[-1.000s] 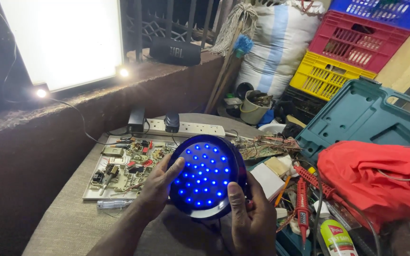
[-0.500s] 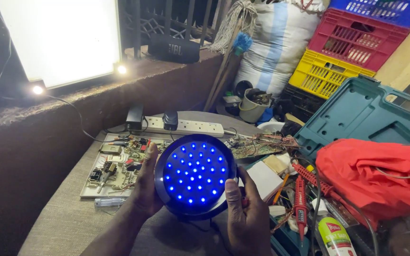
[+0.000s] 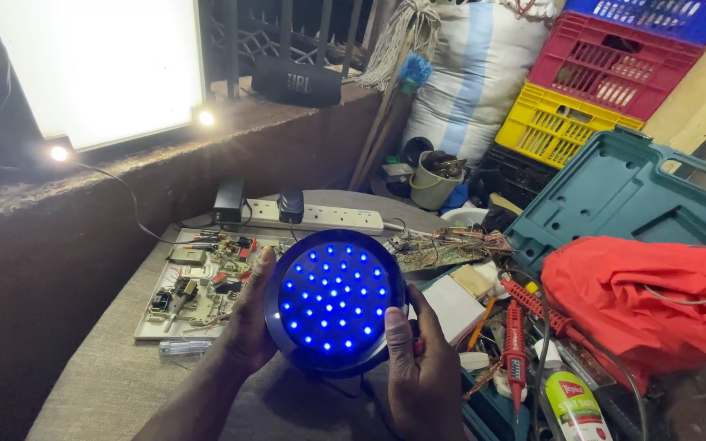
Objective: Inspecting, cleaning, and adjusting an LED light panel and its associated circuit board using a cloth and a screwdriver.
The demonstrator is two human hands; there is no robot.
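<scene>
— Blue dots, a whole grid of them, glow on the face of the round lamp (image 3: 334, 300) I have in both hands. It sits up off the grey cloth-covered table (image 3: 108, 384), tilted toward me, about in the middle of my view.

— How are your fingers placed?

— My left hand (image 3: 248, 322) cups the lamp's left rim, thumb lying up along the edge; the other fingers are behind the housing, so I cannot tell whether they are spread. My right hand (image 3: 422, 367) grips the lower right rim, thumb pressed on the front edge, fingers curled round the back.

— What lies around it?

— Just left of the lamp, a white tray of circuit boards (image 3: 194, 290). Behind it, a white power strip (image 3: 316, 216) with two black adapters plugged in. To the right, a red-handled tester screwdriver (image 3: 514, 351), a crumpled red cloth (image 3: 647, 302) and an open teal tool case (image 3: 631, 200). Stacked crates, red over yellow (image 3: 565, 122), stand at the back beside a white sack (image 3: 467, 73).
</scene>
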